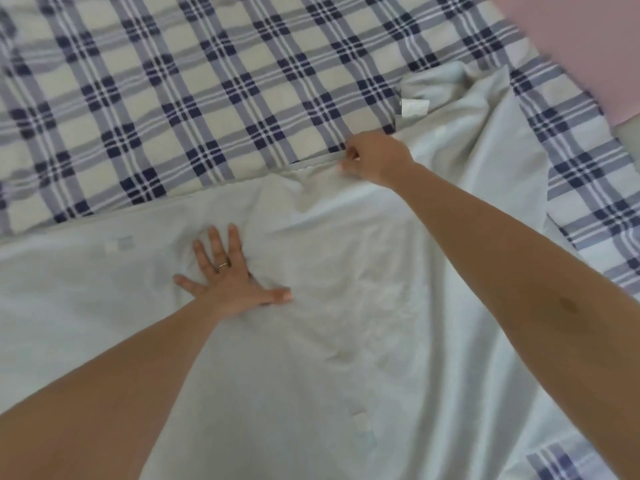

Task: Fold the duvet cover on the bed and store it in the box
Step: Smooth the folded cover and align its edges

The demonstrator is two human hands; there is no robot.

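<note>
The duvet cover [346, 323] is pale grey-white and wrinkled, spread over the near part of the bed. My left hand [228, 278] lies flat on it with fingers spread, pressing the cloth down; a ring shows on one finger. My right hand [374, 157] reaches farther out and pinches the cover's far edge between thumb and fingers. A white label [414, 107] sticks out at the cover's far right corner. No box is in view.
A blue-and-cream checked bedsheet [173, 98] covers the bed beyond and to the right of the cover. A pink surface [588, 46] fills the upper right corner.
</note>
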